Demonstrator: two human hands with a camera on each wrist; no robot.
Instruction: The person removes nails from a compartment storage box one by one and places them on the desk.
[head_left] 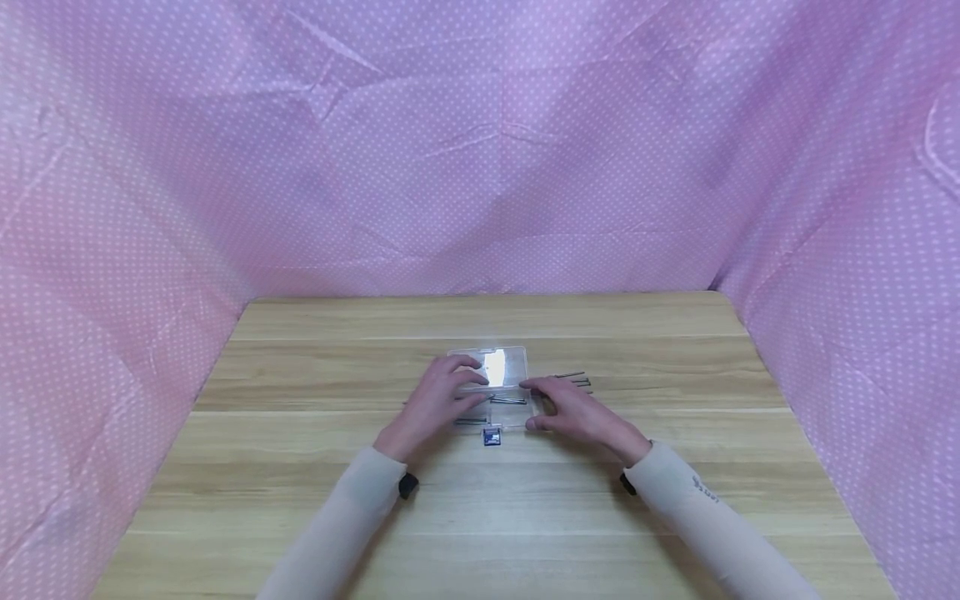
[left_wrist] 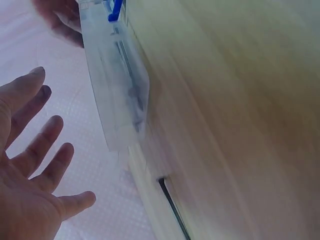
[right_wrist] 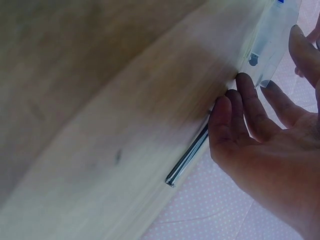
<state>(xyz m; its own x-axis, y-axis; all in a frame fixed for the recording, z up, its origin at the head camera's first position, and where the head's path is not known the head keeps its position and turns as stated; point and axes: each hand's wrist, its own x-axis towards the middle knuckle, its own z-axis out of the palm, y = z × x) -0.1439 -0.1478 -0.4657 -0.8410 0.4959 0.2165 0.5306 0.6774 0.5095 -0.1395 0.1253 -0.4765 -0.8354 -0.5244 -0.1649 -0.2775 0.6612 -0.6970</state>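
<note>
A clear plastic box (head_left: 513, 414) lies on the table with its transparent lid (head_left: 512, 362) laid back on the far side. A blue latch (head_left: 492, 437) is at its near edge. Several long nails (head_left: 508, 401) lie inside, in divided compartments. My left hand (head_left: 438, 400) hovers over the left part of the box, fingers spread and holding nothing; the left wrist view shows a gap between them and the box. At the right end is my right hand (head_left: 573, 410), thumb and index fingertip near the box's edge, the other fingers loosely bent in the right wrist view.
More long nails (head_left: 581, 383) lie on the wooden table (head_left: 495, 525) just beyond the right hand. Another nail (left_wrist: 172, 205) lies left of the box. Pink dotted cloth (head_left: 480, 167) hangs around the table's back and sides.
</note>
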